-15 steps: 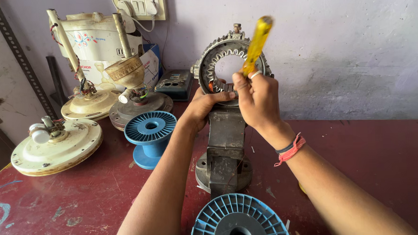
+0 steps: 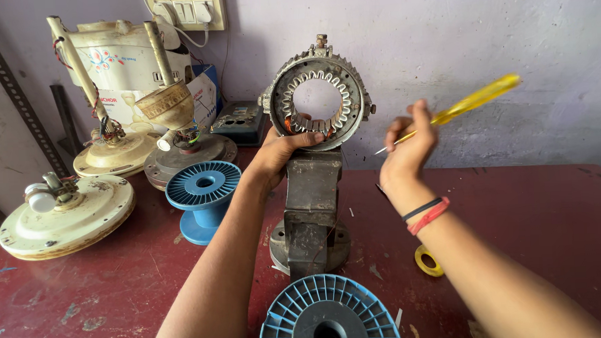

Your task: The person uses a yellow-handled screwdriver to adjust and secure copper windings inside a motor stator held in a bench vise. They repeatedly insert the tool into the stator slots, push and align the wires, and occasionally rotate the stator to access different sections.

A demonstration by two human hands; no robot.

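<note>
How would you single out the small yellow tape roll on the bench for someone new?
Start at the grey bench vise mid-table on the dark red table, which clamps the round stator. Look right of its base, under the right forearm: the yellow tape roll lies flat there. It is a thin yellow ring, unlike the blue spools.

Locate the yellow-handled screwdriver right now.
Head view, right of centre: the yellow-handled screwdriver is in the right hand, raised beside the round metal stator ring clamped in the grey bench vise.

Soft even daylight, faint shadows, sharp, wide-angle edge distortion
</note>
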